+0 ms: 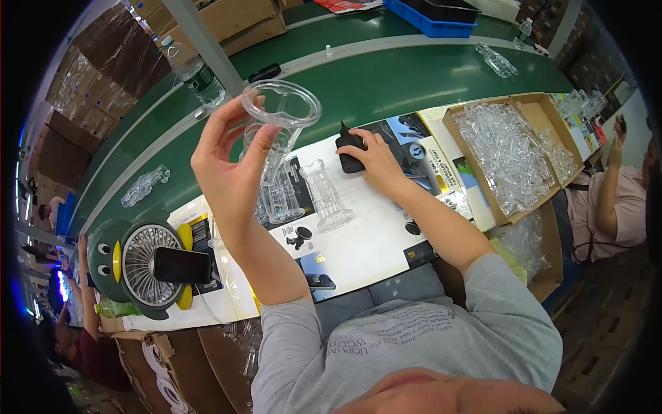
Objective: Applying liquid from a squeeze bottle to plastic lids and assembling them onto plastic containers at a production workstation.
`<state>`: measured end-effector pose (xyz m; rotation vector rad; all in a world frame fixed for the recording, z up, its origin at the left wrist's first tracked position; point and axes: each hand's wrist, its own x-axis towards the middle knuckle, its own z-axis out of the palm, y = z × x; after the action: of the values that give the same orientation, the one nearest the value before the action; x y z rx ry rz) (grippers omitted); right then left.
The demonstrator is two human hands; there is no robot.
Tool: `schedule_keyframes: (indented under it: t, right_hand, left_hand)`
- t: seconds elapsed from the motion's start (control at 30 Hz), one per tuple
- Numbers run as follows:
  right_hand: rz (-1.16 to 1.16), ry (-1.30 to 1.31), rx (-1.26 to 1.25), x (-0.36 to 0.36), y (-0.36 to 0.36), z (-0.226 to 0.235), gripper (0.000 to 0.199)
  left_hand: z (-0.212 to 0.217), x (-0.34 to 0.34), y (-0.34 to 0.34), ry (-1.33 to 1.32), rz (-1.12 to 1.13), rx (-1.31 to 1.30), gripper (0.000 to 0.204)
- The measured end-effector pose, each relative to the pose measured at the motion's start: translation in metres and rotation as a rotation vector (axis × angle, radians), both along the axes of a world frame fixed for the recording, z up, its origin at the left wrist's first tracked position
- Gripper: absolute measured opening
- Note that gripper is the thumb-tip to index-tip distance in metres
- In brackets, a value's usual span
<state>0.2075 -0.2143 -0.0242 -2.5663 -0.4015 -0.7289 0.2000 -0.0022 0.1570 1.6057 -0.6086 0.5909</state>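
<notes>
My left hand (231,169) is raised over the left part of the worktop. Its fingers and thumb close around a clear plastic cup-like part (281,138), whose wide round rim faces up. Resting on printed card sheets, my right hand (379,164) grips a small black squeeze bottle (350,160) with a thin pointed nozzle. Below the raised part, partly hidden by it, stands a clear plastic part (281,200). Just right of that is another clear part (325,196) with a flared base.
A cardboard box (449,127) of small clear pieces stands at right. A green animal-shaped fan (107,283) with a phone (183,265) before it is at left. Behind are a water bottle (194,74), a green conveyor (386,76) and a blue tray (427,26). A person (617,207) sits at far right.
</notes>
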Motion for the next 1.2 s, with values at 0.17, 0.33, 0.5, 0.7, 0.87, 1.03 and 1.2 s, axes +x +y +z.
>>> schedule_keyframes:
  t: [0.17,0.33,0.5,0.7,0.87,1.03,1.2]
  right_hand:
    - [-0.021,0.045,0.068,-0.004,-0.001,0.01,0.049]
    - [-0.056,0.03,0.255,-0.008,-0.005,0.016,0.041]
    - [0.048,-0.003,0.595,-0.007,-0.006,0.019,0.028]
    - [0.239,-0.099,0.675,-0.02,-0.001,0.03,0.057]
    - [0.302,-0.026,0.894,-0.022,0.005,0.012,0.057]
    - [0.064,0.068,1.013,-0.007,-0.016,0.021,0.038]
    - [0.008,0.148,1.507,0.01,-0.032,0.011,0.03]
  left_hand:
    - [-0.002,0.001,0.004,0.003,0.012,-0.003,0.037]
    - [-0.004,0.007,0.004,-0.051,0.025,-0.074,0.036]
    - [-0.009,0.014,-0.002,-0.054,0.026,-0.071,0.036]
    - [-0.029,0.01,-0.055,-0.007,-0.209,0.172,0.034]
    - [-0.046,-0.005,-0.086,0.038,-0.335,0.396,0.032]
    - [-0.037,0.001,-0.054,-0.216,-0.276,0.664,0.026]
    - [0.005,-0.028,0.004,-0.273,-1.658,0.453,0.013]
